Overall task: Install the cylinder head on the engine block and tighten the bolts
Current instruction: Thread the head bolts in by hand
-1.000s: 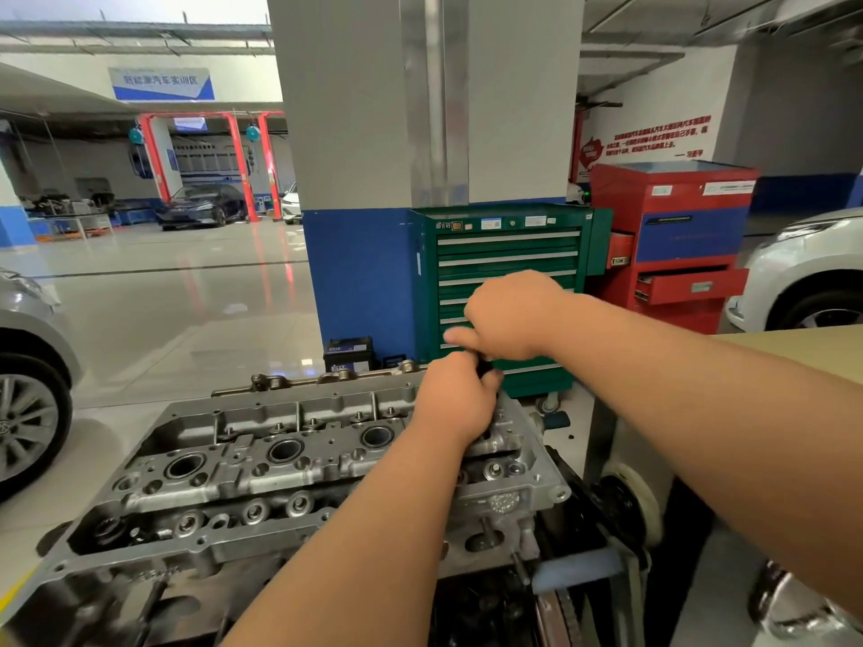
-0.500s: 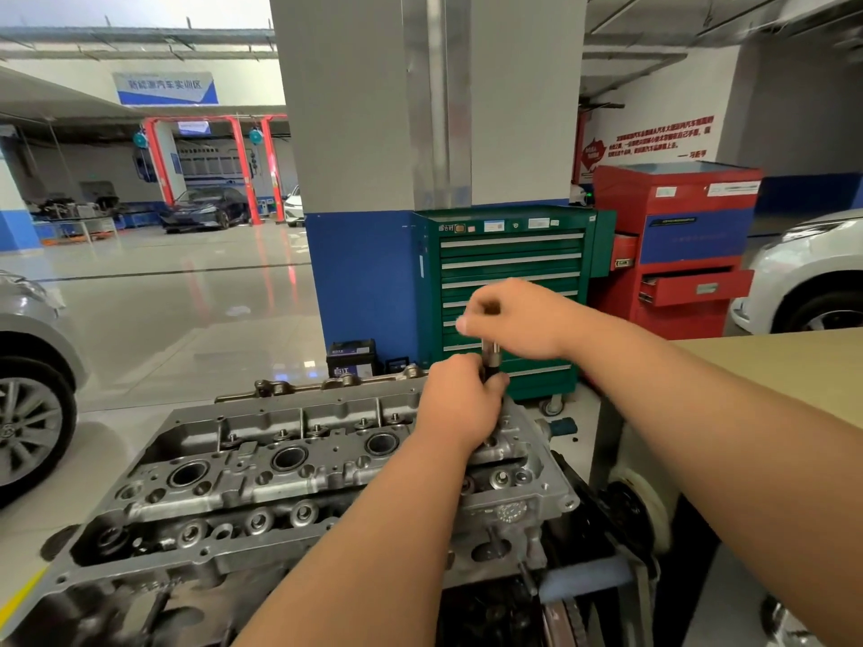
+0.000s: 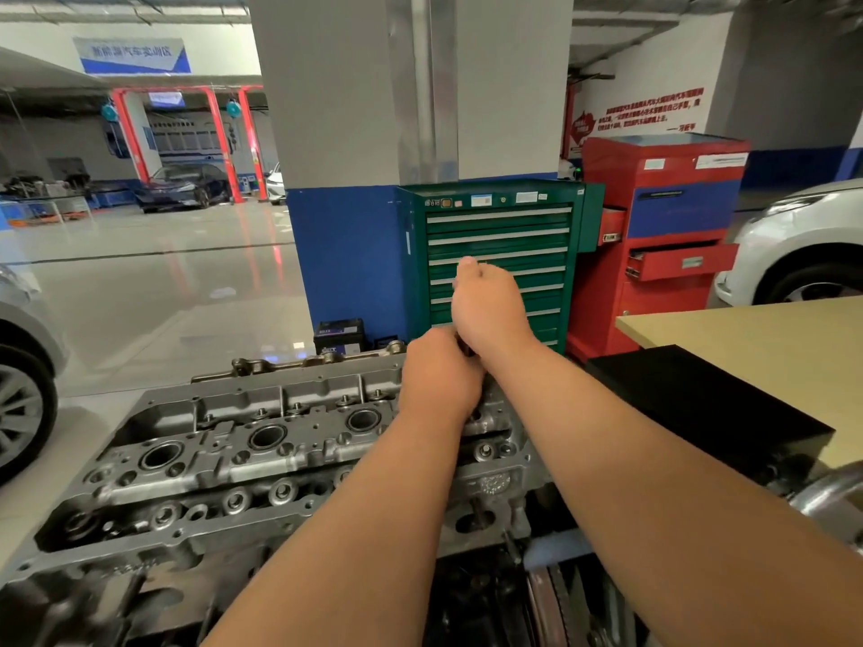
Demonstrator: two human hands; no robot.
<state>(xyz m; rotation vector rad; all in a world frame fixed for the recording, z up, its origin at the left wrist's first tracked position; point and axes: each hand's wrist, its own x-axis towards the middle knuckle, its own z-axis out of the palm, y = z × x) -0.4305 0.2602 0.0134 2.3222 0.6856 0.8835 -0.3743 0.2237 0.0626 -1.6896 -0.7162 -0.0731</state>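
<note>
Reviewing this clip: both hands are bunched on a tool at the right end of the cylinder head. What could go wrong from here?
1. The tool is almost fully hidden between the left hand and the right hand, so its seating cannot be checked. If it sits crooked, it may slip off under load.
2. A slip could drive the knuckles into the cast ridges of the cylinder head just below.
</note>
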